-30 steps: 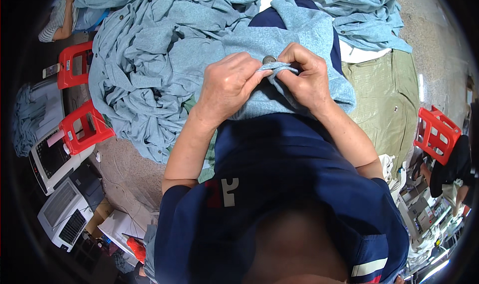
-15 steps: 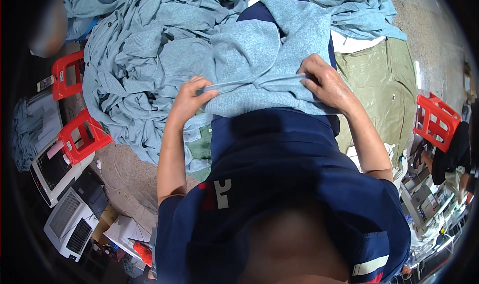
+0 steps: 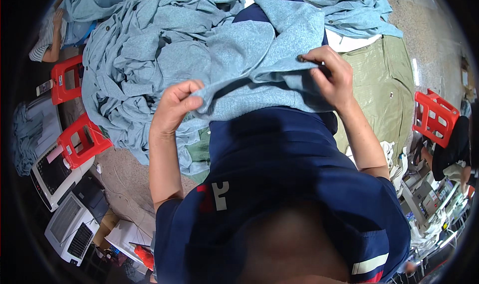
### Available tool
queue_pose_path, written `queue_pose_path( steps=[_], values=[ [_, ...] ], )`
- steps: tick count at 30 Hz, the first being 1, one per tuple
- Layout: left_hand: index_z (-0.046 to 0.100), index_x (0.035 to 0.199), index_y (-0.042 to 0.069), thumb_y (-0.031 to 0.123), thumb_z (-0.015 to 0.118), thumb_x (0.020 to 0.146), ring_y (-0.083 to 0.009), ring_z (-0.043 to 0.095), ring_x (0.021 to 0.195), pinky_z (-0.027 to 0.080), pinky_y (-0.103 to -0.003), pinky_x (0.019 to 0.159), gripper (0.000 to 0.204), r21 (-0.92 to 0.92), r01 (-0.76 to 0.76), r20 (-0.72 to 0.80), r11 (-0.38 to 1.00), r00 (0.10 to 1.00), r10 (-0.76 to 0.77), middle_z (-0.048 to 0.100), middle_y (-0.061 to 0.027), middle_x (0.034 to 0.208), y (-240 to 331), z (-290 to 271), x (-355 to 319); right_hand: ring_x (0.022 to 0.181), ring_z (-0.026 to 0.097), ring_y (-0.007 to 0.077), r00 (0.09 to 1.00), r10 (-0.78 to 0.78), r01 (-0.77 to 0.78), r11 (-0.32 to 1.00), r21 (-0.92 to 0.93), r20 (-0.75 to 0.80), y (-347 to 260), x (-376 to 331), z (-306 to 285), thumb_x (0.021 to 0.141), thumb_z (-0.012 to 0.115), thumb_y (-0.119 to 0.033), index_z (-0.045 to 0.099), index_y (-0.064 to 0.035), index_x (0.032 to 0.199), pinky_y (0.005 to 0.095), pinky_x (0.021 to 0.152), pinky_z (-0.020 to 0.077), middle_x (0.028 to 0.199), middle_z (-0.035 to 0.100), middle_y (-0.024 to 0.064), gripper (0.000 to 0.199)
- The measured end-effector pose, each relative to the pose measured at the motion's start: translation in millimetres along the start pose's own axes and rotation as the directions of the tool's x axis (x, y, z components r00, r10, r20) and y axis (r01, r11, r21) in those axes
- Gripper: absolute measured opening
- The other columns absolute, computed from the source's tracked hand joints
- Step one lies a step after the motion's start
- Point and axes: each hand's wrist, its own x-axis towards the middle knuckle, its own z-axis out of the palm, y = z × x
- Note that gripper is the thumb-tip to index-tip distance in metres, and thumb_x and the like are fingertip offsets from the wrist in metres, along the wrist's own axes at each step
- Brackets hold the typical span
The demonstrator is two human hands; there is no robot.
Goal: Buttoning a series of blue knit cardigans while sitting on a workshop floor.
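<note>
The fingertips of the left hand (image 3: 174,107) are tucked out of sight under the edge of the light blue knitted garment (image 3: 259,59), whose lower part drops out of view behind the person's dark navy shirt (image 3: 279,184). The heap of light blue knitted clothing (image 3: 144,49) runs off the top edge, so its full extent cannot be told. Another person at the far right (image 3: 451,149) is cut off by the dark rim, and the small items on the white machine (image 3: 429,204) beside them are too small to tell.
</note>
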Motion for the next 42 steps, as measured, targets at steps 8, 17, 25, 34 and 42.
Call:
queue_pose_path(
  steps=[8,17,25,34,42],
  values=[
    [0.066,0.094,0.001,0.014,0.068,0.09,-0.0009,0.05,0.074,0.041,-0.016,0.067,0.015,0.079,-0.107,-0.137,0.991,0.984,0.117,0.059,0.0045,0.084,47.5,96.5,52.9,0.059,0.06,0.0177,0.861,-0.5,0.495,0.866,-0.079,-0.094,-51.2,31.4,30.3,0.071,0.071,-0.008,0.064,-0.0048,0.082,0.0277,0.048,0.0471,0.078,0.062,0.0053,0.014],
    [0.062,0.094,-0.001,0.008,0.078,0.076,-0.0117,0.059,0.079,0.048,-0.024,0.068,0.026,0.401,-0.387,-0.035,0.83,0.899,0.436,0.063,-0.0029,0.09,36.2,87.8,47.4,0.071,0.062,0.0195,0.984,-0.174,0.175,0.948,0.265,-0.027,-58.0,32.9,43.7,0.068,0.067,0.004,0.061,-0.0048,0.088,0.0289,0.055,0.0506,0.093,0.059,0.0076,0.023],
    [0.061,0.087,0.001,0.007,0.078,0.074,-0.0126,0.06,0.072,0.048,-0.026,0.061,0.022,0.662,-0.309,-0.082,0.682,0.876,0.476,0.064,-0.0043,0.083,41.7,85.3,40.3,0.07,0.059,0.0153,0.995,-0.031,-0.001,0.946,0.324,0.095,-48.0,34.8,56.0,0.066,0.066,0.008,0.055,-0.0022,0.084,0.0259,0.057,0.0465,0.085,0.061,0.0065,0.024],
    [0.054,0.083,0.001,-0.007,0.068,0.069,-0.0255,0.061,0.064,0.049,-0.033,0.054,0.021,0.84,-0.514,0.207,0.173,0.6,0.773,0.061,-0.0101,0.073,18.6,83.4,55.6,0.069,0.055,0.0094,0.997,0.072,-0.072,0.922,0.38,0.013,-44.6,28.1,62.3,0.063,0.065,0.01,0.051,-0.0026,0.077,0.0225,0.057,0.0433,0.08,0.06,0.0047,0.024],
    [0.058,0.089,0.002,0.012,0.074,0.079,-0.0258,0.059,0.063,0.048,-0.035,0.055,0.021,0.833,-0.42,0.102,0.36,0.757,0.646,0.059,-0.0094,0.076,20.9,81.5,59.9,0.075,0.062,0.0134,0.964,0.256,-0.253,0.815,0.522,0.069,-35.5,18.9,61.1,0.066,0.066,0.006,0.056,-0.0014,0.077,0.0253,0.064,0.0494,0.082,0.064,0.0054,0.016]
  ],
)
